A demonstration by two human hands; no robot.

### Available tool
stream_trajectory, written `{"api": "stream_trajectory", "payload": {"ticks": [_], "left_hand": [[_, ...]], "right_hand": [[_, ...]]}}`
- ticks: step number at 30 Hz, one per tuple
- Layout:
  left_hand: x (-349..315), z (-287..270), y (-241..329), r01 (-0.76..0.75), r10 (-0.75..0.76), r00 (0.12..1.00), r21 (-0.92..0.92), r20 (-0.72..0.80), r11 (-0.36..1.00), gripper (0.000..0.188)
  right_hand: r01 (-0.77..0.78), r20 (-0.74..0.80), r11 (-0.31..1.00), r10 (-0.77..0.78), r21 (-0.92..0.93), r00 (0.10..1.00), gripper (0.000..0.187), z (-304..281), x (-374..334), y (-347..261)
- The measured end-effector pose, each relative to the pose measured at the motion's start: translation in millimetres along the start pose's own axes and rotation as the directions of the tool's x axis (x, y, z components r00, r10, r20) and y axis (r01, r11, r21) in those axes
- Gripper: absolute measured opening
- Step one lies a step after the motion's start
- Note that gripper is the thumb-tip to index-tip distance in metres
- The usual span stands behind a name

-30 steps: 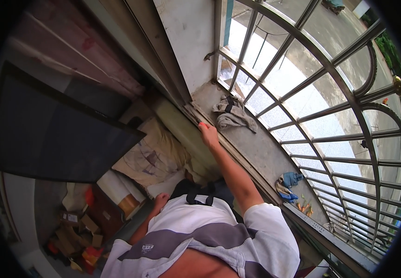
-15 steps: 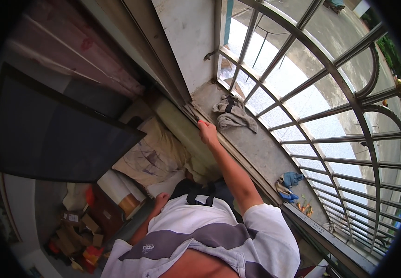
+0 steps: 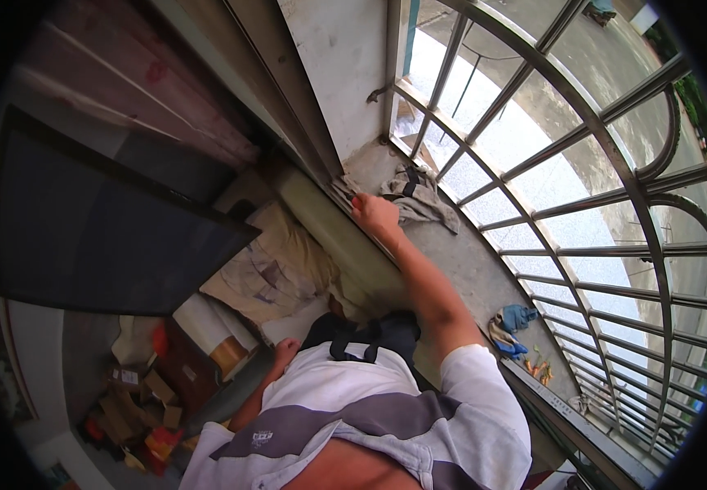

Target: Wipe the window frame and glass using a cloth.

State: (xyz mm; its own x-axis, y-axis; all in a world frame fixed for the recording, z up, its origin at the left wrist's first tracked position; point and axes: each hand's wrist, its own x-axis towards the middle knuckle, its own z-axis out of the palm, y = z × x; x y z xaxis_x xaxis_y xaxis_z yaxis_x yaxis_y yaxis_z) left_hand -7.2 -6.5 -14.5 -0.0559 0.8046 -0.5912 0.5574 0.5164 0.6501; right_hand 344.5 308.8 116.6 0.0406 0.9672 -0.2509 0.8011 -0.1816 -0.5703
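My right hand (image 3: 376,214) reaches out over the window track (image 3: 340,193), its fingers closed around a small tool with a red-orange handle (image 3: 357,202). Only a short dark part of it shows at the track's far end, so its exact kind is hidden. Close to my waist, my left hand (image 3: 287,351) hangs with curled fingers and nothing visible in it. Just beyond the right hand, a crumpled grey cloth (image 3: 420,198) with a dark strap lies on the concrete sill (image 3: 472,265).
Metal window bars (image 3: 545,219) curve along the right. Farther down the sill lie a blue cloth (image 3: 515,318) and some orange scraps (image 3: 537,371). To the left are a large dark screen (image 3: 108,220), a patterned cushion (image 3: 267,269) and several cardboard boxes (image 3: 129,404).
My right hand has moved slightly farther along the track and turned, with the back of the hand showing more and the elbow swung outward. The left hand stays by my waist.
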Motion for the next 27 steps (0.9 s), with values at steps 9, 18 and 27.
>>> {"api": "stream_trajectory", "payload": {"ticks": [9, 18, 27], "left_hand": [[-3, -1, 8, 0.0, 0.0, 1.0, -0.007, 0.006, 1.0, 0.021], [2, 3, -1, 0.012, -0.012, 1.0, 0.01, 0.011, 1.0, 0.022], [3, 4, 5, 0.039, -0.039, 0.999, -0.013, 0.011, 0.999, 0.021]], "right_hand": [[0.136, 0.21, 0.924, -0.062, -0.359, 0.976, 0.022, -50, 29, -13], [0.149, 0.012, 0.969, -0.149, -0.198, 0.989, 0.02, -16, 28, -5], [0.201, 0.07, 0.926, -0.189, -0.319, 0.98, 0.021, -31, 30, -18]]}}
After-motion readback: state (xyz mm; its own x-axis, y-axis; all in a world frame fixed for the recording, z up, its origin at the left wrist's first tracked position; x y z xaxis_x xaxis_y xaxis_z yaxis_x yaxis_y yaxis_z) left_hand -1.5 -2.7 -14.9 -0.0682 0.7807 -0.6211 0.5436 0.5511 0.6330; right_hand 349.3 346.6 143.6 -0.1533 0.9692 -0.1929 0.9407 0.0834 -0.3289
